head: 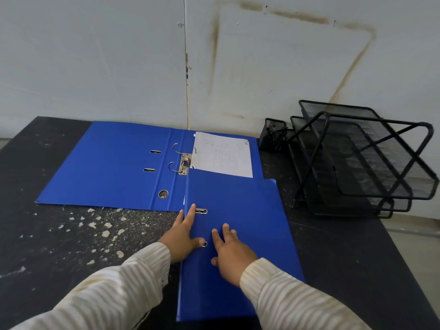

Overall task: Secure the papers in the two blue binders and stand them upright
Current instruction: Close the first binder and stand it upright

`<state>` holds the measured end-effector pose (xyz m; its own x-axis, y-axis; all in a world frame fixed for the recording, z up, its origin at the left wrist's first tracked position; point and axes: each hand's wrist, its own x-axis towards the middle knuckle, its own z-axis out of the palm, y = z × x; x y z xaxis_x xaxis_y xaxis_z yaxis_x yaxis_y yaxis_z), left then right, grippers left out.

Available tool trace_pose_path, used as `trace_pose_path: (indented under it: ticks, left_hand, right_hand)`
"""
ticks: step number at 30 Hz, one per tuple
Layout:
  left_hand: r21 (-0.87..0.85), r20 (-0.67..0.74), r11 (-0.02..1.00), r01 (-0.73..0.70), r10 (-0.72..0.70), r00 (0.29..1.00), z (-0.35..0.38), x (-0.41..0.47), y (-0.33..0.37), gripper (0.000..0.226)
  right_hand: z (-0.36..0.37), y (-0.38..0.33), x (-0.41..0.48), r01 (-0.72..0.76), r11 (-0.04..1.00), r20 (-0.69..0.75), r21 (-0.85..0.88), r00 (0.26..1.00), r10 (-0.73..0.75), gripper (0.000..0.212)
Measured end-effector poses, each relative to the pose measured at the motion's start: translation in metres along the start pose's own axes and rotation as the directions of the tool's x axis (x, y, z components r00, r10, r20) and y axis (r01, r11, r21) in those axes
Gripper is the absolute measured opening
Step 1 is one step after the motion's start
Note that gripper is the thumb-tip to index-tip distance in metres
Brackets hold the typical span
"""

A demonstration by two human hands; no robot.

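1. Looking through the head camera, I see one pale wall behind everything, marked with a brown outline stain.
2. One dark table, its top flecked with pale chips, carries all the rest.
3. I count two blue binders. The open binder lies flat at the back of the table, inner side up. The closed binder lies flat nearer me, its far end resting over the near part of the open one's right half. Neither stands upright.
4. One black mesh tray rack with three tiers sits to the right, just beside the binders and against the wall.
5. One small stack of papers lies on the open binder's right half; the closed binder covers its near edge.
6. One black mesh pen holder stands between the rack and the open binder's far right corner.
7. Two hands, both in striped cream sleeves. My left hand rests on the closed binder's spine-side edge, fingers straight, gripping nothing. My right hand lies flat on the same cover, fingers spread, holding nothing.
8. One metal ring mechanism with two arched rings sits beside the papers; the sheets lie off the rings.
9. Each cover shows two slots.
10. One round finger hole marks the open binder's spine.
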<state>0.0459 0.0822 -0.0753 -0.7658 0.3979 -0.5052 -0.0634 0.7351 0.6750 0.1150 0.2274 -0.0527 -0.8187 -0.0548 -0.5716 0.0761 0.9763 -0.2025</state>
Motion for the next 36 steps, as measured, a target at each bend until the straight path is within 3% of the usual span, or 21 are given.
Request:
trace_pose_path:
  ticks: [6,11,19,24,31,36]
  left_hand:
    - [0.259,-0.027,0.964,0.068,-0.063,0.998,0.000,0.002,0.012,0.100]
    - [0.362,0.072,0.930,0.059,-0.091,0.993,-0.012,0.005,0.013,0.106]
    - [0.518,0.075,0.853,0.065,-0.122,0.990,-0.016,0.008,0.023,0.106]
    - [0.556,0.131,0.831,0.035,-0.129,0.983,-0.021,0.006,0.022,0.101]
    - [0.600,0.079,0.797,0.075,-0.152,0.985,-0.017,0.010,0.029,0.101]
    - [0.423,0.032,0.899,0.113,-0.139,0.990,-0.009,0.003,0.021,0.103]
  right_hand:
    - [0.001,0.000,0.001,0.003,1.000,-0.001,-0.014,1.000,-0.003,0.069]
    - [-0.002,0.000,0.001,0.010,1.000,0.019,-0.009,1.000,-0.010,0.070]
    - [0.002,0.000,0.005,0.002,0.999,0.020,-0.040,1.000,-0.002,0.070]
    - [0.001,0.000,0.005,0.001,0.999,0.023,-0.038,1.000,-0.001,0.069]
    - [0.002,0.000,0.006,-0.014,0.999,0.038,-0.033,0.999,0.016,0.070]
    - [0.002,0.003,0.001,-0.021,1.000,0.022,0.004,1.000,0.021,0.069]
